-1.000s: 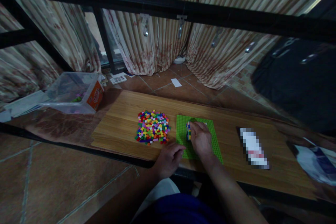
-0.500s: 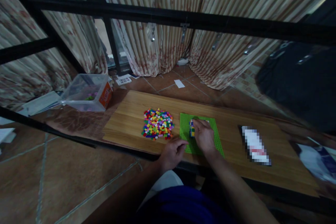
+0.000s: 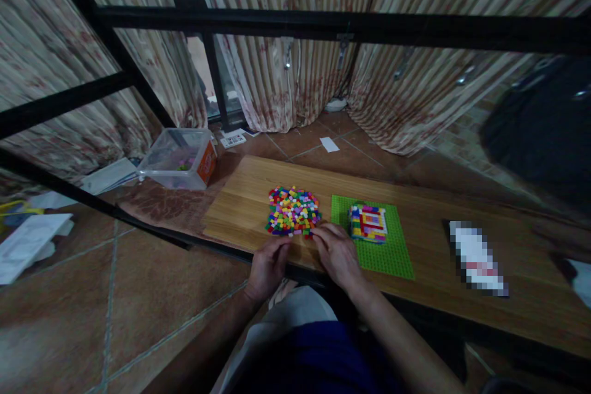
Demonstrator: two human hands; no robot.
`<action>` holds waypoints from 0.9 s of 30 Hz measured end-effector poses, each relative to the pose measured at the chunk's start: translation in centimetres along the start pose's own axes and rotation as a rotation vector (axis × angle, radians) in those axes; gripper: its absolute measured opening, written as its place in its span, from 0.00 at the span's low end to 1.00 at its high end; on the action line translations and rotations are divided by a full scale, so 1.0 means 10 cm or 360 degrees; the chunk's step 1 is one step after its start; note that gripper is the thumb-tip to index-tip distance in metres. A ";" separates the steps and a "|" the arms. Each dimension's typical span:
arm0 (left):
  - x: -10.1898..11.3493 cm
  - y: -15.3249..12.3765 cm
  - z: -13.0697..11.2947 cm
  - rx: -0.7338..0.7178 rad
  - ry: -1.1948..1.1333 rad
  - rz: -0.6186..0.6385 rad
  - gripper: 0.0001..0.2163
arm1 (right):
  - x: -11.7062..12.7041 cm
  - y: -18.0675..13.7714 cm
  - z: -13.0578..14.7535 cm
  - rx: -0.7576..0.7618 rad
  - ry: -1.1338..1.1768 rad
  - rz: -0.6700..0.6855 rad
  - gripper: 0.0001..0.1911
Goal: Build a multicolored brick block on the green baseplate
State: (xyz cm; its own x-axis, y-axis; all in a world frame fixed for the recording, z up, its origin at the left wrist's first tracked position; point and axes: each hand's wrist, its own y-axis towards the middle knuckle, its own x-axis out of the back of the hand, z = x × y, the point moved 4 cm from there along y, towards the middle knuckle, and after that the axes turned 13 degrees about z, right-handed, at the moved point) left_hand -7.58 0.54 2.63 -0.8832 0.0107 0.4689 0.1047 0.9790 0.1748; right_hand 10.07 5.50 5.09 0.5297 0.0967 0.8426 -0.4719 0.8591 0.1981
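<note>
While a small brick block [image 3: 368, 223] sits built on the green baseplate [image 3: 388, 252], loads of loose bricks [image 3: 293, 211] lie at its 9 o'clock. The right hand [image 3: 337, 252] picks at that pile, maybe pinching one; the left hand [image 3: 268, 266] rests slack, empty.

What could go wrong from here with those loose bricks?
The right hand touches the near side of the brick pile, which lies close to the front edge of the table; a careless sweep might knock small bricks to the floor. The same hand is close to the build on the green baseplate and could nudge it.
</note>
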 end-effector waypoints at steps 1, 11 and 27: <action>0.05 -0.01 0.03 0.0019 0.0026 -0.0040 0.09 | -0.06 0.03 0.06 0.0012 0.0002 0.0045 0.11; 0.09 0.05 0.06 0.0028 0.0103 -0.0043 0.09 | -0.33 0.27 0.11 -0.0048 -0.0175 0.0190 0.06; -0.27 0.12 -0.24 0.0727 -0.1662 0.0257 0.13 | -0.05 -0.16 0.29 -0.0194 0.0956 -0.0281 0.07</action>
State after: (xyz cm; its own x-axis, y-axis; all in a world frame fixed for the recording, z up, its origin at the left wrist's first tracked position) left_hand -3.98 1.21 3.61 -0.8450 0.0974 -0.5258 0.2640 0.9310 -0.2520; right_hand 8.52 2.67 5.84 0.9117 0.1830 0.3679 -0.2766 0.9355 0.2200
